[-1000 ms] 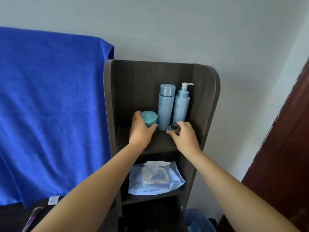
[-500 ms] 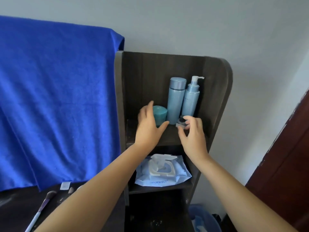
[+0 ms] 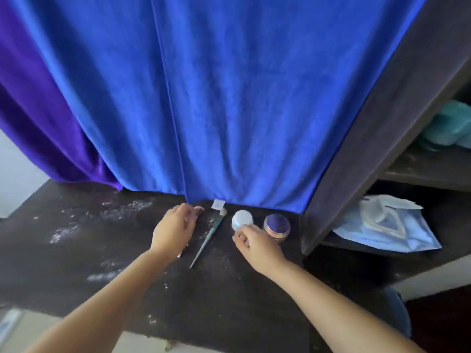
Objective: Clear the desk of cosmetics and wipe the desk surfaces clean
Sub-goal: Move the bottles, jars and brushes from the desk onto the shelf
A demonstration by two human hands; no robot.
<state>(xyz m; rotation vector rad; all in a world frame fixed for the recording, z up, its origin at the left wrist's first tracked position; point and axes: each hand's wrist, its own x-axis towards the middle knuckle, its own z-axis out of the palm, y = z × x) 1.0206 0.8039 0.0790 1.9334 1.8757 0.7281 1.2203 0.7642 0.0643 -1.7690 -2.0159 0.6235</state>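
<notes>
On the dark desk (image 3: 76, 250) lie a teal-handled makeup brush (image 3: 211, 236), a white round jar (image 3: 242, 217) and a purple-lidded jar (image 3: 277, 223). My left hand (image 3: 174, 230) covers a second brush with a pink tip (image 3: 199, 210), fingers curled round its handle. My right hand (image 3: 256, 242) has its curled fingertips pinching the near edge of the white jar. White powder is scattered over the desk top.
A blue cloth (image 3: 216, 98) hangs behind the desk down to its back edge. To the right stands a dark shelf unit (image 3: 369, 138) holding a pack of wet wipes (image 3: 390, 233) and, one shelf up, a teal item (image 3: 451, 123).
The view has swung from the shelf's top compartment down to the desk. Both hands left the shelf items and now sit on the pink-tipped brush and the white jar.
</notes>
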